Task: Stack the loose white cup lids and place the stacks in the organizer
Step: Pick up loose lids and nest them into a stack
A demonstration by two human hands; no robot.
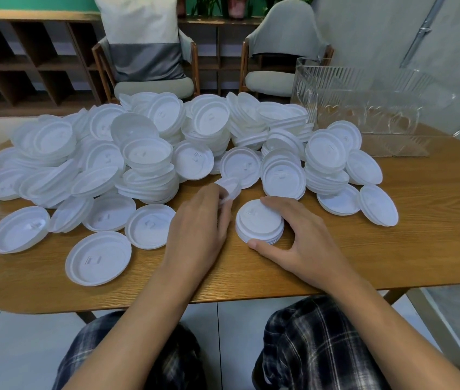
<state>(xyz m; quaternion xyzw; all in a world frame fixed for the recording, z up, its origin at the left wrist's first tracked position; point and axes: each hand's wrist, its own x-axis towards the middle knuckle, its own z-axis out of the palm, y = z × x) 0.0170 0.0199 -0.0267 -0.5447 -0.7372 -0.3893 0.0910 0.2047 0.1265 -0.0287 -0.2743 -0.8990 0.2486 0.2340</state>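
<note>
A big heap of loose white cup lids [144, 153] covers the far half of the wooden table [420, 249]. Near the front middle stands a short stack of lids [259, 222]. My right hand [299, 237] grips this stack, fingers on its far edge and thumb at its near edge. Just left of it, my left hand [200, 220] holds a single lid [230, 188] tilted on edge in its fingertips. A clear ribbed plastic organizer [364, 108] sits at the back right of the table; I see no lids inside it.
Single lids lie flat at the front left [98, 258]. More small piles [327, 164] stand between the stack and the organizer. Two chairs [150, 52] and a wooden shelf are behind the table. My knees in plaid trousers are below the table's front edge.
</note>
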